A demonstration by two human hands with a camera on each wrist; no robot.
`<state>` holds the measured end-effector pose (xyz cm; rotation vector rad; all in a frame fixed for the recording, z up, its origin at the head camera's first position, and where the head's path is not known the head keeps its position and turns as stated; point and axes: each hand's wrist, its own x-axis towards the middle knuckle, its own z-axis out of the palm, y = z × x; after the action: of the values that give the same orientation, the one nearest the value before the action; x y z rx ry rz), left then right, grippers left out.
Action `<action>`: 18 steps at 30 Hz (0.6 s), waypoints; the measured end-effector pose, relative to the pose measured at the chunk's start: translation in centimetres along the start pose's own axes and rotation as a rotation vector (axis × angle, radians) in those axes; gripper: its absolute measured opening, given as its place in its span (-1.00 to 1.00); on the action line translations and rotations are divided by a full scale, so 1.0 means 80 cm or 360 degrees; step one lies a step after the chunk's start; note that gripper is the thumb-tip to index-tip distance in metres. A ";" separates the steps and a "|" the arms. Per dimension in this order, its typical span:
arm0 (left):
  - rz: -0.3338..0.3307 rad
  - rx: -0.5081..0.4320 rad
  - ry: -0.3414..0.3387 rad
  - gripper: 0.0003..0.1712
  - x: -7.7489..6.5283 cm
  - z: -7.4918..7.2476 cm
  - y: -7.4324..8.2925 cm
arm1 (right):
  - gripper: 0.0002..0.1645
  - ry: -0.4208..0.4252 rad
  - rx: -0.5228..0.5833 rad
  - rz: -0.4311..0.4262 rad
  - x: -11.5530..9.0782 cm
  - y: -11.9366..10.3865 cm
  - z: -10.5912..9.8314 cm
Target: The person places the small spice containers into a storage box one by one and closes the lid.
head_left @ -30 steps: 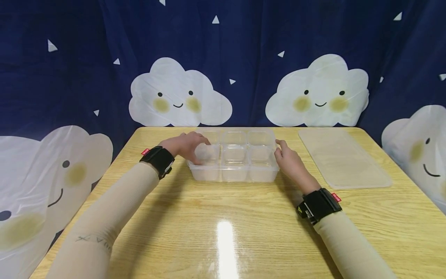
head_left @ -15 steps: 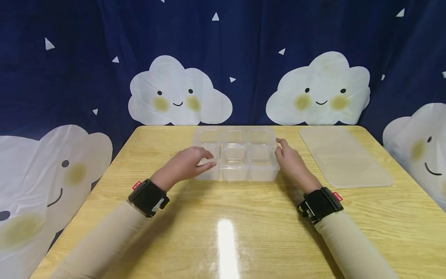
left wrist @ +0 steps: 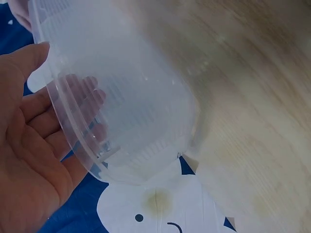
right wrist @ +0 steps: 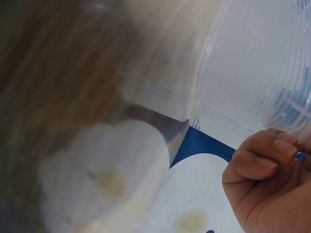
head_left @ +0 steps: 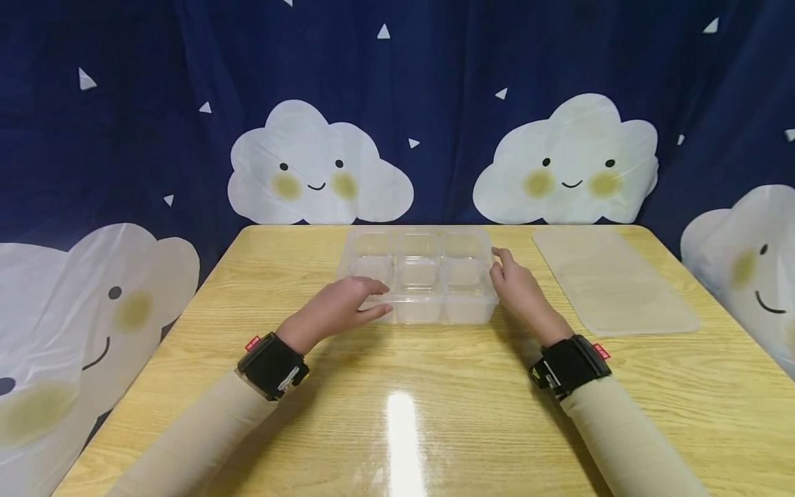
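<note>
A clear plastic container (head_left: 417,310) with several compartments stands at the far middle of the table. My left hand (head_left: 335,310) is at its front left corner, fingers above the rim and thumb lower, at the front. In the left wrist view the left hand's fingers (left wrist: 80,92) show through the translucent wall, loosely bent. The thumb (left wrist: 36,53) comes close to the rim; contact is unclear. At the right side, my right hand (head_left: 520,286) holds the container's edge between index finger and thumb. Its other fingers (right wrist: 252,160) are curled in the right wrist view.
A flat translucent rectangular lid or sheet (head_left: 615,283) lies to the right of the container on the wooden table (head_left: 323,414). Behind the table hangs a dark blue curtain (head_left: 435,83) with smiling clouds.
My left hand has drawn back from inside the left compartments to the front left corner, toward me. The right hand has stayed at the right edge.
</note>
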<state>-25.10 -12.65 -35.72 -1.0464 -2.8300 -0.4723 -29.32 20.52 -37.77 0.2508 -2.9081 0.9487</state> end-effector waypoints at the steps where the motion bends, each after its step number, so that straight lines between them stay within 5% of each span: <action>1: -0.0015 -0.0009 0.0032 -0.51 -0.001 -0.001 0.000 | -0.39 -0.0001 0.0002 -0.0002 0.000 0.000 0.000; 5: -0.0194 -0.0092 0.0308 -0.52 -0.009 -0.002 -0.002 | -0.39 -0.0003 0.0002 -0.0004 -0.001 -0.002 -0.001; 9: -0.0513 -0.0243 0.0555 -0.36 -0.014 0.000 -0.009 | -0.39 -0.0013 -0.0016 -0.0012 -0.003 -0.002 -0.002; 13: -0.0722 -0.0401 0.0446 -0.09 -0.016 0.004 -0.015 | -0.39 -0.0022 -0.0055 -0.0045 -0.004 -0.002 -0.006; 18: -0.0770 -0.0446 0.0302 0.08 -0.018 0.005 -0.016 | -0.40 -0.0025 -0.0087 -0.0081 0.000 -0.001 -0.008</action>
<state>-24.85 -14.31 -36.70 -0.3004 -2.8783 -0.9725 -29.25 20.82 -37.23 0.3280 -2.9215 0.8627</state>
